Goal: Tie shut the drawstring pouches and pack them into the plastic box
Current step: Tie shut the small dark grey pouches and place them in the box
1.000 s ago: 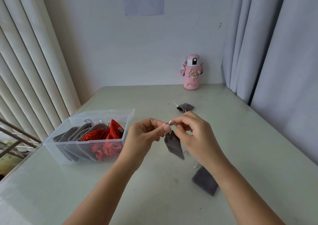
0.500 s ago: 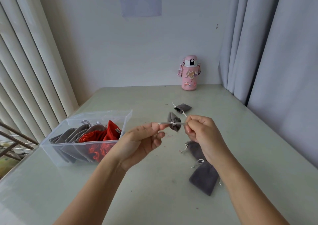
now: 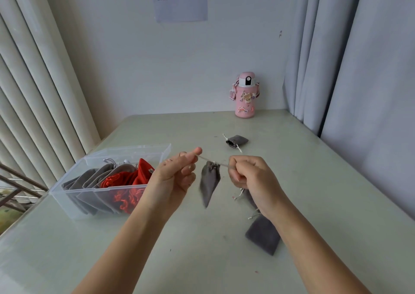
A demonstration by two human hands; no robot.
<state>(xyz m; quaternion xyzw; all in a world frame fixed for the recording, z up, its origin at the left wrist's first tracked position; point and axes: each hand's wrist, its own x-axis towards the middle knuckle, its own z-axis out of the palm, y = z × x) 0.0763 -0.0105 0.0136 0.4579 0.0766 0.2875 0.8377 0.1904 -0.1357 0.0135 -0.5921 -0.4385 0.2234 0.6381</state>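
Our left hand (image 3: 174, 176) pinches drawstring (image 3: 203, 158) | right hand (image 3: 249, 176) pinches other end | grey pouch (image 3: 209, 183) hangs between | plastic box (image 3: 107, 181) at nine o'clock

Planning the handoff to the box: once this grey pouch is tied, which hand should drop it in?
Probably the left hand: it pinches the cord beside the pouch and sits next to the plastic box.

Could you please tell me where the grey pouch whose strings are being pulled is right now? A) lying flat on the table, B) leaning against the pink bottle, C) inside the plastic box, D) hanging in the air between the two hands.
D: the grey pouch dangles from its strings, which the left hand and right hand pull apart above the table.
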